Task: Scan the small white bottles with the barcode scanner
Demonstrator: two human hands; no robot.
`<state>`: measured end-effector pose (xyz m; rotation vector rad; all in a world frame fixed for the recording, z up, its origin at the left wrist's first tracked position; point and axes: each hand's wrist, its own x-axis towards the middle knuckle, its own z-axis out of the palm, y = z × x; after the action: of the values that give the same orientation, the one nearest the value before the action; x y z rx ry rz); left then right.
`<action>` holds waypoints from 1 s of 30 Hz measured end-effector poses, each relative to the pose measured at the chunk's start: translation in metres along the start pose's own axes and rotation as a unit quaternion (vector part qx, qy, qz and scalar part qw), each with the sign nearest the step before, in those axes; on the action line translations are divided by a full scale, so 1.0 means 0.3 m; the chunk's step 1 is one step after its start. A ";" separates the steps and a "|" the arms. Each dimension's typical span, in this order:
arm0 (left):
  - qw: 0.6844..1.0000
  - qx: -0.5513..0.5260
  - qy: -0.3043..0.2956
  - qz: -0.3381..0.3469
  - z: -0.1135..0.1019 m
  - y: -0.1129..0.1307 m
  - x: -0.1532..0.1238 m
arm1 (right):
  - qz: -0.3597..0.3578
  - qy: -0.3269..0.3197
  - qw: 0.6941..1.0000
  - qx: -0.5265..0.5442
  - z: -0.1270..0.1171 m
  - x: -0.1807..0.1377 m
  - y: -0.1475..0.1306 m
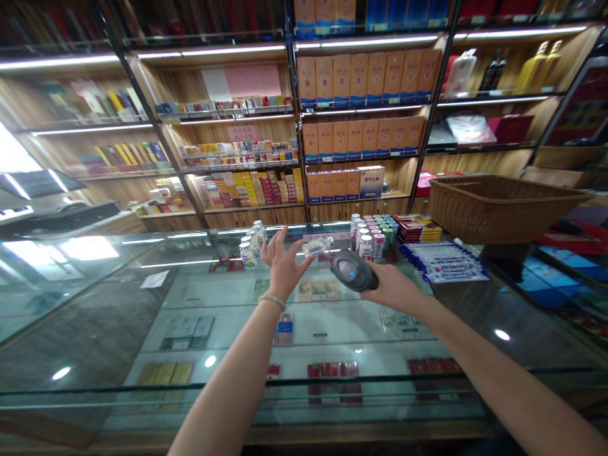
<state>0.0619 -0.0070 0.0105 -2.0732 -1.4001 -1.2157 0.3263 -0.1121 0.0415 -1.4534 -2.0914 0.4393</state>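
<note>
We look across a shop from behind its counter. A wall of lit wooden shelves fills the far side, stacked with rows of orange boxes and many small coloured packs. In front of us lies a long glass counter, with more packs on display under its top. On the counter to the right stands a wide wicker basket, and just beside it a spread of blue packets.

Near the middle of the far edge stands a group of capped jars, and to their left a smaller group of clear bottles.

Both of our bare arms reach forward over the glass. Our right hand is wrapped firmly around a grey scanner, whose head shows a small blue light and points left.

Our left hand is held up with its fingers spread wide, gripping nothing. A pale bracelet circles its wrist.

Smallest of all, a small clear bottle lies on its side between the two hands, just past the left thumb and just above the scanner's head. We cannot tell whether it touches the thumb or rests on the glass.
</note>
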 end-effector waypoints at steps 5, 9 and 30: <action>1.000 0.000 -0.010 -0.001 -0.007 0.004 0.000 | -0.011 0.010 1.000 -0.004 0.005 -0.001 0.008; 1.000 0.004 -0.011 -0.007 -0.009 0.007 0.000 | -0.011 0.011 1.000 -0.013 0.006 -0.004 0.003; 1.000 -0.005 -0.004 -0.004 -0.005 0.006 0.000 | -0.001 0.021 0.999 -0.027 0.014 -0.014 -0.001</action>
<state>0.0628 -0.0087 0.0116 -2.0833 -1.4108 -1.2220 0.3246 -0.1159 0.0373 -1.4786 -2.0860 0.3523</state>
